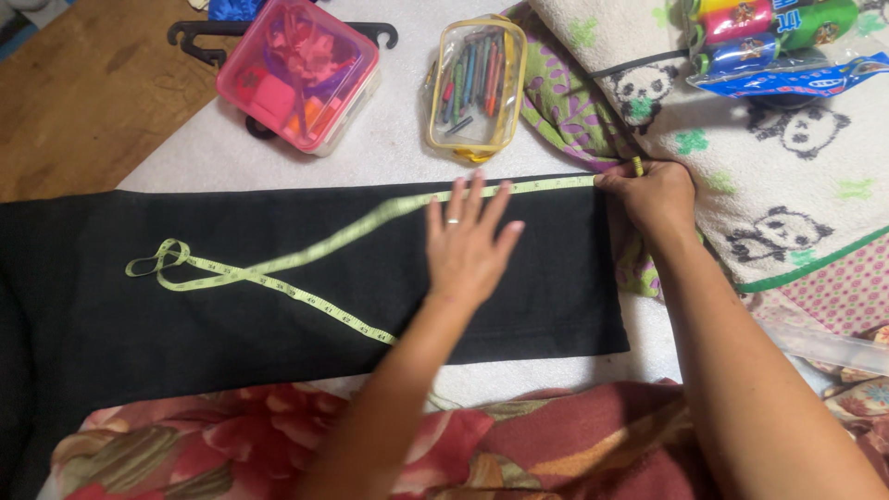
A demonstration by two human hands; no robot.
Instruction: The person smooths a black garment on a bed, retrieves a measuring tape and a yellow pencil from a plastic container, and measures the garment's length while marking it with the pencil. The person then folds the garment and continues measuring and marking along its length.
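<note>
Yellow-green measuring tape (278,268) loops over black cloth (231,315); left hand (468,245) spread flat, right hand (653,196) fingers pinching its end.

White padded surface (389,148); black cloth (278,315)

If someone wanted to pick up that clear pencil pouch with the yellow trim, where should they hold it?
Probably across the long sides of the pencil pouch, pinched from above near its middle. It lies flat and narrow on the white surface, with bare space on its left, while the green patterned cloth crowds its right edge.
</note>
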